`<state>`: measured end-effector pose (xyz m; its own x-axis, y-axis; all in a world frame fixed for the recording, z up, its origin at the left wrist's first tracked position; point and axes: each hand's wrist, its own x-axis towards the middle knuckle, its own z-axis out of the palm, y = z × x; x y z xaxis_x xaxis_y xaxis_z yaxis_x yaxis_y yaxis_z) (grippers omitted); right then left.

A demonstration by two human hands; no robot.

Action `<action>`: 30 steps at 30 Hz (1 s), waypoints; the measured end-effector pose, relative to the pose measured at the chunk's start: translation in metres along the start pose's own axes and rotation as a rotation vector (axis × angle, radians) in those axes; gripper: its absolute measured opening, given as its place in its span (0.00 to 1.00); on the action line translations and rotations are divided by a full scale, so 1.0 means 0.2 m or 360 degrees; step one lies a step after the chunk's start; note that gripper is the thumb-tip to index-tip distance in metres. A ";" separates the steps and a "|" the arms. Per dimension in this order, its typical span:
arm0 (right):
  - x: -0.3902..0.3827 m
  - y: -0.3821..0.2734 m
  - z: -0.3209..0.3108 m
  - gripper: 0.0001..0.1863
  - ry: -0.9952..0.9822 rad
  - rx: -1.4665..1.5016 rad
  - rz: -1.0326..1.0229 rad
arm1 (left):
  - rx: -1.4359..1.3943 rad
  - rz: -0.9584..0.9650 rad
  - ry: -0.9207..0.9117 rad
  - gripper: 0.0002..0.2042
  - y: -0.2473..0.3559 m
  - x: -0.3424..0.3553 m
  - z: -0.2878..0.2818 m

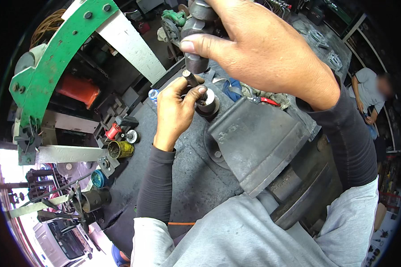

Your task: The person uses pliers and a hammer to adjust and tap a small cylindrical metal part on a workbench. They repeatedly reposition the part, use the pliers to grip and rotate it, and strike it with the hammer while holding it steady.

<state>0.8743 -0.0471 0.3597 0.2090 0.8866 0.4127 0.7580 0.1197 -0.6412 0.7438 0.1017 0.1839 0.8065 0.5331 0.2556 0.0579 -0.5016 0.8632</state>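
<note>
My right hand (267,53) is raised at the top of the view, closed round a heavy dark steel hammer (196,62), its thumb along the head. Directly below the hammer, my left hand (176,107) pinches a short dark metal rod (189,76), like a punch, tilted with a bright worn top end. There is a small gap between hammer and rod. The rod's lower end meets or lies close by a round metal part (206,107) with a shiny collar; my fingers partly hide the contact.
A large dark bench vise (258,142) stands right of the round part on the grey workbench (196,173). A green and white press frame (44,84) rises at left. A yellow can (120,150) sits by the bench's left edge. Another person (370,89) is at far right.
</note>
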 end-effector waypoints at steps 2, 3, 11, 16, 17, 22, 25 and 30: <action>-0.01 -0.05 -0.02 0.17 -0.0071 -0.0112 0.0159 | 0.0055 0.0018 -0.0006 0.09 0.00 0.01 -0.01; -0.02 -0.06 -0.03 0.17 -0.0126 -0.0119 0.0205 | 0.0055 0.0040 -0.0002 0.09 0.00 0.01 -0.01; 0.06 0.06 0.08 0.22 -0.0204 -0.0298 -0.0185 | 0.0117 0.0196 0.0044 0.09 -0.01 0.02 0.02; 0.04 0.04 0.03 0.23 -0.0195 -0.0346 -0.0233 | 0.0193 0.0178 0.0024 0.09 -0.03 0.03 0.01; 0.06 0.04 0.02 0.23 -0.0165 -0.0327 -0.0206 | 0.0232 0.0135 0.0004 0.09 -0.03 0.03 0.01; 0.10 0.09 0.14 0.23 -0.0074 -0.0377 -0.0391 | 0.0093 0.0141 0.0050 0.09 -0.03 0.03 0.01; 0.11 0.09 0.16 0.26 -0.0086 -0.0730 -0.0221 | 0.0137 0.0157 0.0068 0.10 -0.03 0.03 0.02; 0.09 0.07 0.04 0.22 -0.0085 -0.0365 -0.0313 | -0.0038 0.0249 0.0113 0.09 -0.04 0.04 0.03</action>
<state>0.8845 -0.0267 0.3529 0.0164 0.8795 0.4756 0.9017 0.1925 -0.3871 0.7532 0.1048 0.1767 0.7611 0.4970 0.4168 -0.0796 -0.5662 0.8204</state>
